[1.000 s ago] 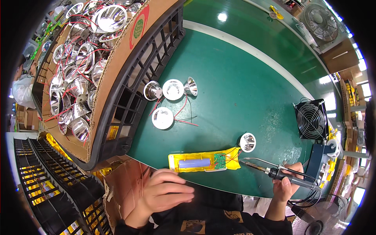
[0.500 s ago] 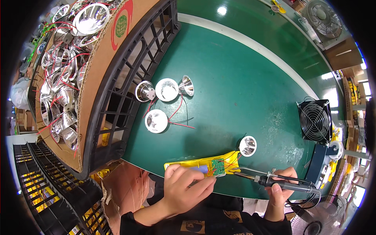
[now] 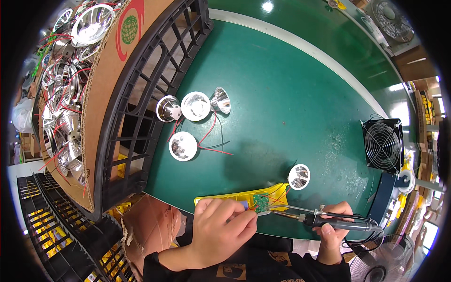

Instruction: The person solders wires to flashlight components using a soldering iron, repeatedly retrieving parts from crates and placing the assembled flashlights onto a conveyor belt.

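Note:
My left hand (image 3: 224,229) is closed at the near edge of the table over a yellow plastic lamp housing (image 3: 280,193). Beside its fingertips sits a small green circuit board (image 3: 261,202) with thin red and black wires, and the end of a blue cylinder (image 3: 244,205) peeks out. In my right hand (image 3: 334,224) is a soldering iron (image 3: 336,222) with a thin metal feed tube alongside; its tip points left, at the board's right edge. Whether it touches is too small to tell. Wires run from the board towards a silvery reflector cup (image 3: 299,176) beyond the housing.
Several reflector cups (image 3: 196,106) with loose wires stand left of centre on the green table (image 3: 263,84). A black plastic crate (image 3: 123,136) and a cardboard box (image 3: 105,98) full of reflectors border the left. At the right stands a small black fan (image 3: 383,144).
The view has shifted slightly. My left fingers and the circuit board have moved a little, and the board looks more tilted. The soldering iron's tip has come slightly left, staying beside the board.

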Available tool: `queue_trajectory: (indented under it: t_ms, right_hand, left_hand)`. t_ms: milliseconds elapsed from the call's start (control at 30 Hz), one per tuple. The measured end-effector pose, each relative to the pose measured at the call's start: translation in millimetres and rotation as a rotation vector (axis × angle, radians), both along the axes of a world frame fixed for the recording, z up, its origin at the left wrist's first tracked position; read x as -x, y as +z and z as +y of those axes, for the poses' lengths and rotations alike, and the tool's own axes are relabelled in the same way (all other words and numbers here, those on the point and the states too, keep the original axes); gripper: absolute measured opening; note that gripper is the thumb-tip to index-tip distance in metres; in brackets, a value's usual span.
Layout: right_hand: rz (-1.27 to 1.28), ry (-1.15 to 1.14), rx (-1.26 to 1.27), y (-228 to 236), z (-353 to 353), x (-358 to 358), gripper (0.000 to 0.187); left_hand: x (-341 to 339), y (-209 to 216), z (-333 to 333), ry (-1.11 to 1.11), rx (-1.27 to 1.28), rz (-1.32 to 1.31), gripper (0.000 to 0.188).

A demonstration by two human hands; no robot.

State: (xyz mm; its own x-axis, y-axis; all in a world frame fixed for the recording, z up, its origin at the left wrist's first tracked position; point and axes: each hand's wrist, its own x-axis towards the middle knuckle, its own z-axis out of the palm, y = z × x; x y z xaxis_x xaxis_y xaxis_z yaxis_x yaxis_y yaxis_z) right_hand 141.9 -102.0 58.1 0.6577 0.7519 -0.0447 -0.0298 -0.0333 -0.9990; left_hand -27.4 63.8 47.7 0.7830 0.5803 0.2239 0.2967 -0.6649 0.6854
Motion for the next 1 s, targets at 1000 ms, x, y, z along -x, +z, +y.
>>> queue_trajectory:
  t_ms: [1000]
  right_hand:
    - [-0.022, 0.018, 0.004, -1.6, -0.7, 1.8, 0.023]
  left_hand:
    - [-1.8, 10.7, 10.2, -0.11, 0.122, 0.13, 0.01]
